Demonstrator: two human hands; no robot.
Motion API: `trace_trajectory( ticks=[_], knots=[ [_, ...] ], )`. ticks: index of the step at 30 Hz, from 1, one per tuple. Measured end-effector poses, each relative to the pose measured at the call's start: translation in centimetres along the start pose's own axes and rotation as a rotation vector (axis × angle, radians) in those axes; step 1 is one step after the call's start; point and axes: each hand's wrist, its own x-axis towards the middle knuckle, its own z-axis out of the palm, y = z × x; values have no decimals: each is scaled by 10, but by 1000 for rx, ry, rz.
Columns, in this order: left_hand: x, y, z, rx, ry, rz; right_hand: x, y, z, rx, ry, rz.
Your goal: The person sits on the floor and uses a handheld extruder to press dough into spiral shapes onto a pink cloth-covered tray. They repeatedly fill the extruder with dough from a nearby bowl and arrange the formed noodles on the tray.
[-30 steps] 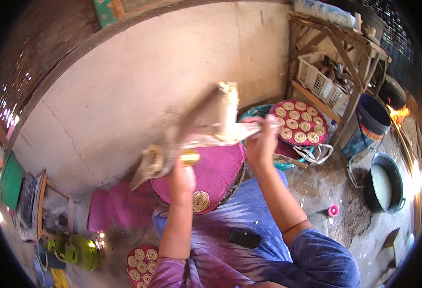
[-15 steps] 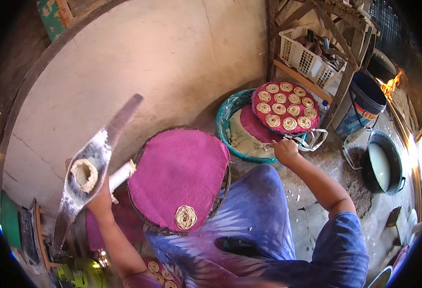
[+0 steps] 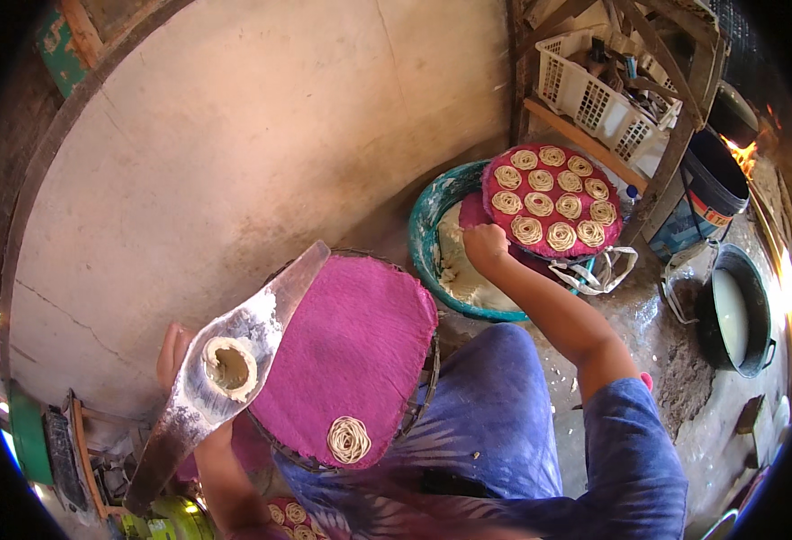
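Note:
A long wooden press [image 3: 270,326], dusted white, has a round opening in its middle with a ring of dough [image 3: 231,369] inside. My left hand [image 3: 172,354] grips the press from beneath, and the press hides most of that hand. Below and to its right lies a round tray covered with magenta cloth [image 3: 346,337]. One coiled noodle nest [image 3: 349,439] rests near the cloth's front edge. My right hand [image 3: 486,247] is closed over the teal basin [image 3: 425,236], just above the pale dough [image 3: 470,283]. Whatever its fingers hold is hidden.
A second magenta-covered tray [image 3: 553,196] with several noodle nests sits across the basin's far right side. Farther right stand a dark blue bucket [image 3: 704,198] and a black tub of whitish liquid [image 3: 735,310]. Fire [image 3: 740,155] burns beyond them. A white crate [image 3: 603,94] is on the wooden rack.
My left hand has brought the press right and nearer, so it overlaps the magenta cloth's left edge. My right hand has moved left and up, from the basin's rim to over the dough.

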Motion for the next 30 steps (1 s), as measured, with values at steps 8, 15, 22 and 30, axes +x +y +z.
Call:
trace_trajectory(
  ticks=[8,15,22,30],
  knots=[
    [4,-6,-6,-34,-16,66,22,-30,24,-151,60,36],
    [-13,3,-12,-51,23,-71,0,-15,45,-107,-55,-265],
    [-26,11,-18,-277,47,-164,-84,28,-1,126,-206,-189],
    [-16,28,-25,-375,128,9,-185,105,-159,732,-150,-191]
  ],
)
